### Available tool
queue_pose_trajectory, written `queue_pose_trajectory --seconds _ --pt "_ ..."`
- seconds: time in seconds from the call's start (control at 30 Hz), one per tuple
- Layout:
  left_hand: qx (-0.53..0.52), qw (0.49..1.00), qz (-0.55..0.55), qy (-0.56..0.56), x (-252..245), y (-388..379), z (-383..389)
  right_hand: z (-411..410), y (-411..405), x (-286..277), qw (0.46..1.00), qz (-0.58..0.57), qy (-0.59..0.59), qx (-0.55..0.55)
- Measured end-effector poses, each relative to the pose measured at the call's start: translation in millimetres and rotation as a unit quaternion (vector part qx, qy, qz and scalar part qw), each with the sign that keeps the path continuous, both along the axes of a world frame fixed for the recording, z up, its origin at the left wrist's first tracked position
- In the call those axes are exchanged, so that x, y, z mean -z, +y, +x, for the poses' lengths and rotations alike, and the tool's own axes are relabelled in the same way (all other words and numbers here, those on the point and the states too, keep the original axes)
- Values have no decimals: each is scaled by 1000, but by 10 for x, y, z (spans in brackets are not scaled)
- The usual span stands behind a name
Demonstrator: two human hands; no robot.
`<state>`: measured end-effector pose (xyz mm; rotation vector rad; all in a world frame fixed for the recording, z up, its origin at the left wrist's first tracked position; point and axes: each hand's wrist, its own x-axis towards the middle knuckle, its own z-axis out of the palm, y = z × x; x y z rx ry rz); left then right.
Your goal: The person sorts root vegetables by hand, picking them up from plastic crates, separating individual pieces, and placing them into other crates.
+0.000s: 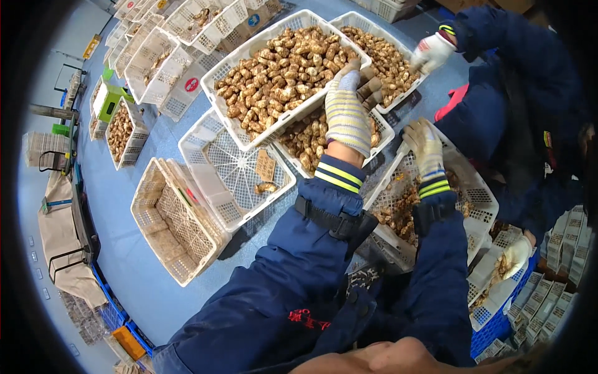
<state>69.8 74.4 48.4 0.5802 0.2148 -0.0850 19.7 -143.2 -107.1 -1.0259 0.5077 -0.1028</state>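
My left hand (348, 110), in a striped knit glove with dirty fingertips, is over the near right edge of a white plastic crate (219, 105) heaped with stubby brown-and-white mushrooms (280, 75). Whether its fingers hold anything is hidden. That crate partly overlaps a lower crate (385, 138) of similar mushrooms (306, 140). Gloved too, my right hand (424, 145) has its fingers curled over the far rim of another white crate (481, 210). Smaller brown pieces (397, 210) lie inside it, partly hidden by my sleeve.
A crate (238, 205) with a cardboard tag (266, 166) and one mushroom (265, 188) stands left, beside nested crates (175, 224). A co-worker's gloved hand (432, 52) reaches into a mushroom crate (343, 21); another gloved hand (516, 257) is at right. Stacked crates (154, 65) stand far left.
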Motion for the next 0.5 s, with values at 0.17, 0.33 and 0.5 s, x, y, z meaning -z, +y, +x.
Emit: queue_pose_trajectory --seconds 0.17,0.33,0.5 --pt "8 1000 2 22 -20 -30 -14 -663 -582 315 980 4 97 175" --pt "18 1000 3 24 -15 -106 -27 -879 -772 780 951 -238 197 -19" --pt "29 999 16 28 30 -165 -29 -472 -493 906 585 -786 59 -191"
